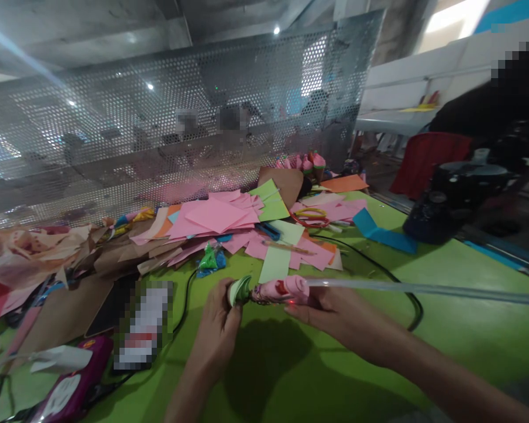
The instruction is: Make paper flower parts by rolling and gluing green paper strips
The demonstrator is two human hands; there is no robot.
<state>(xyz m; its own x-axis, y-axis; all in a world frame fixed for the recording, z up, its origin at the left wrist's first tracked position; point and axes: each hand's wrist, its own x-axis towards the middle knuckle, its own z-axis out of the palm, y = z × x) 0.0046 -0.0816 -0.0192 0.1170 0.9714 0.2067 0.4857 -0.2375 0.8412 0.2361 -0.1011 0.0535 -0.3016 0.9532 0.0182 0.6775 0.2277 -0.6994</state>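
Left hand [223, 311]: grasping green curled piece [242, 289]. Right hand [328, 308]: gripping pink tool [271, 291], its nose just beside that piece. Beyond both hands: pink sheets [216, 215].

a green tabletop [480, 317] spreads across the foreground, backed by a tall grey perforated metal panel [255, 70] with light showing through its holes. above it runs a dim grey ceiling [88, 23] with a small bright lamp [277, 29]. to the right stand a red chair [423, 161] and a pale table [390, 122]; higher up, a window [456, 16] glares white.
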